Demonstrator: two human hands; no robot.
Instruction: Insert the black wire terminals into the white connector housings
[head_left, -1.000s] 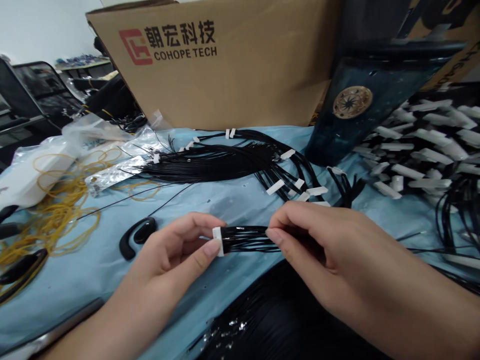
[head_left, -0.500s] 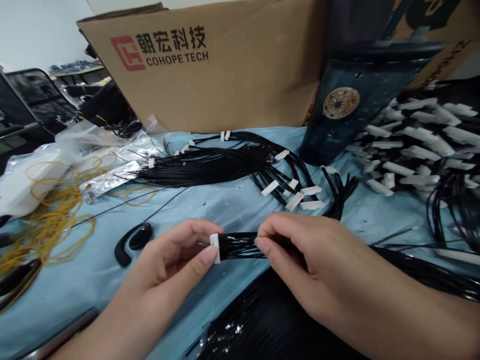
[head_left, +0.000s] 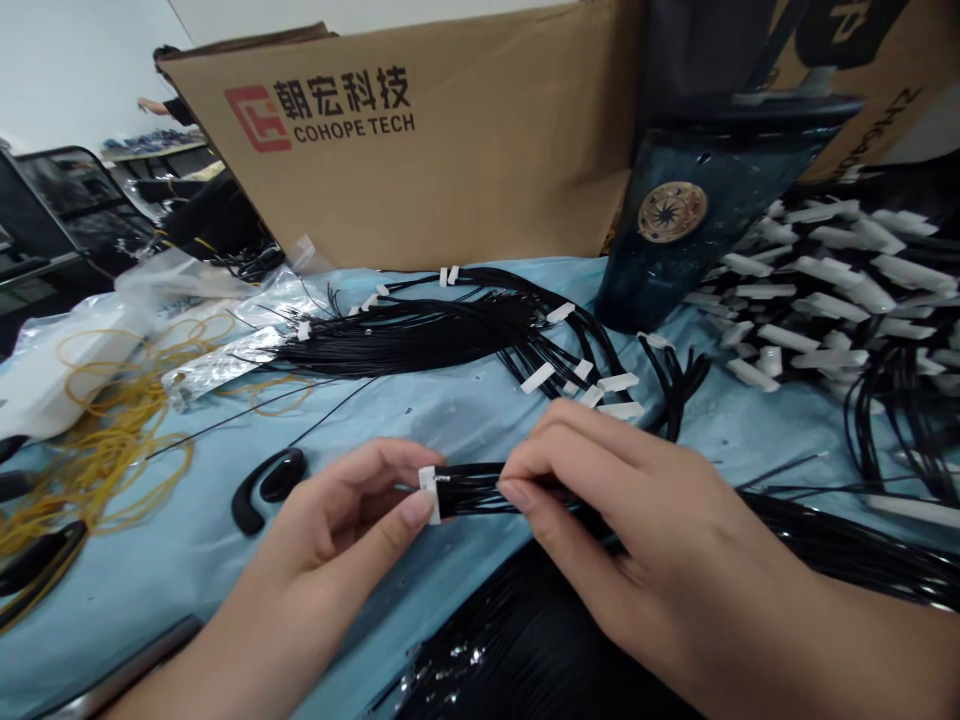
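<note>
My left hand (head_left: 341,525) pinches a small white connector (head_left: 429,493) between thumb and forefinger. A short bundle of thin black wires (head_left: 469,488) runs from that connector to the right. My right hand (head_left: 622,530) pinches these wires close to the connector, fingers closed on them. Both hands hover just above the light blue cloth (head_left: 450,400) near the front. The wires' far end disappears under my right hand.
A pile of finished black harnesses (head_left: 420,335) with white connectors lies behind the hands. A brown cardboard box (head_left: 465,150) and a dark blue bottle (head_left: 675,230) stand at the back. More connectors (head_left: 832,290) heap at right. Yellow rubber bands (head_left: 105,420) and a black ear hook (head_left: 262,485) lie left.
My right hand has slid left along the wires toward the connector, shortening the exposed stretch. The left hand has barely moved.
</note>
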